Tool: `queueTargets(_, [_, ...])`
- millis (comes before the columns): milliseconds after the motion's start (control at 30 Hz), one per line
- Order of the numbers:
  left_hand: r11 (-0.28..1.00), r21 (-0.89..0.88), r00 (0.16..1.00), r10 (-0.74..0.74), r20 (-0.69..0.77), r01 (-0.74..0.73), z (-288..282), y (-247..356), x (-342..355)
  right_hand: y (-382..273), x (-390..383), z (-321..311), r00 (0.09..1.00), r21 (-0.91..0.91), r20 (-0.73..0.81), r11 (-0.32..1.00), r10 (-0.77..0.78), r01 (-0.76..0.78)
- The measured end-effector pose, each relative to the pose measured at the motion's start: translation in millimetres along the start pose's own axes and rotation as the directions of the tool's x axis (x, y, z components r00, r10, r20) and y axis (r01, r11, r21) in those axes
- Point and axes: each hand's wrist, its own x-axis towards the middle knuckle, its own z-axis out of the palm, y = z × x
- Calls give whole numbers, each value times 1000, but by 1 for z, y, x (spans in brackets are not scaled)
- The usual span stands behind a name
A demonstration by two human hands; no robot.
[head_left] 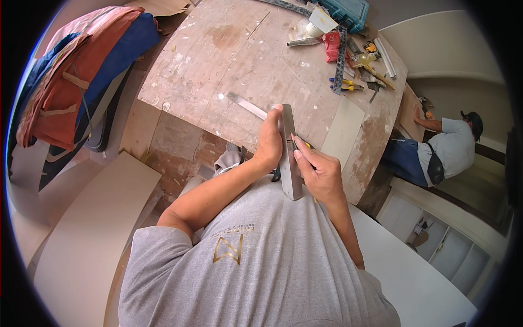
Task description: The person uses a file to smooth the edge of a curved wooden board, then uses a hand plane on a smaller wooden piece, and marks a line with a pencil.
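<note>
My left hand (269, 140) is closed round a long grey rectangular bar (293, 173), its thumb laid along the far end. The bar's near end points at my shirt. From behind that hand a flat metal strip (246, 105), like the blade of a square, sticks out to the left over the table; the hand hides where it meets the bar. My right hand (321, 173) pinches a thin pencil (293, 137), mostly covered by the fingers, with its reddish tip close to or on the bar's face.
The stained wooden worktable (218, 60) spreads ahead. Yellow-blue pliers (347, 85), a dark steel square (341, 60) and a teal case (348, 12) lie at its far right, with a pale strip (343, 126) nearer. A person (448, 150) stands at right. Pale boards (92, 234) lean at left.
</note>
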Motion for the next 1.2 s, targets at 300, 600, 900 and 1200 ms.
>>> queueTargets(300, [1000, 6, 999, 13, -53, -13, 0, -4, -7, -5, -19, -3, 999, -81, 17, 995, -52, 53])
queueTargets(600, [991, -91, 992, -102, -70, 96, 4, 16, -9, -11, -45, -16, 997, 18, 51, 998, 53, -54])
queueTargets(900, [990, -96, 991, -109, -79, 101, 3, 5, 1, -7, -25, -22, 911, 629, 183, 668, 369, -397])
queueTargets(1200, [992, -64, 992, -111, -53, 108, 5, 10, -3, -4, -15, -24, 846, 716, 277, 489, 455, -498])
